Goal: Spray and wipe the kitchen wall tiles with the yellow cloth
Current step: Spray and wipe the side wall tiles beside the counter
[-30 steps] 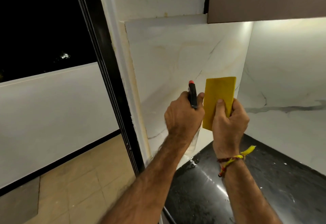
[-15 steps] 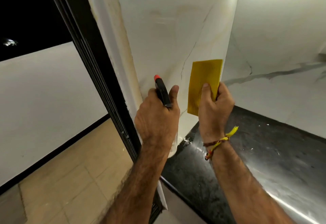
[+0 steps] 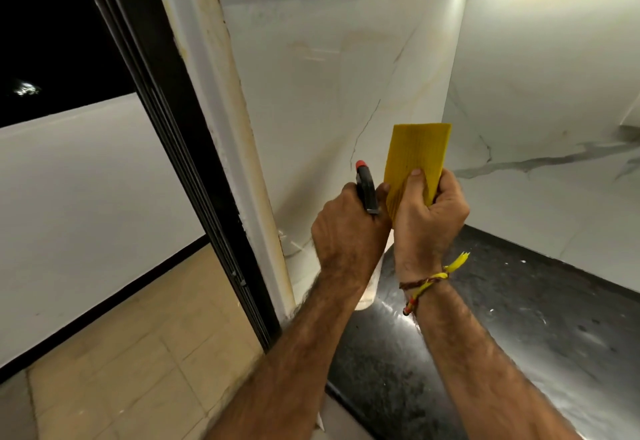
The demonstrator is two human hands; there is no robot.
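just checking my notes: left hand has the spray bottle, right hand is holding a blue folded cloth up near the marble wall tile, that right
Not quite: the cloth is yellow, not blue. The head view shows the right hand gripping a folded yellow cloth held up near the marble wall tile. The rest stands: the left hand holds the spray bottle.

The hands close up: the left hand [image 3: 349,228] with the spray bottle [image 3: 367,190] now touches the right hand [image 3: 429,218], the nozzle just beside the fingers [image 3: 415,180] pinching the yellow cloth [image 3: 415,152].
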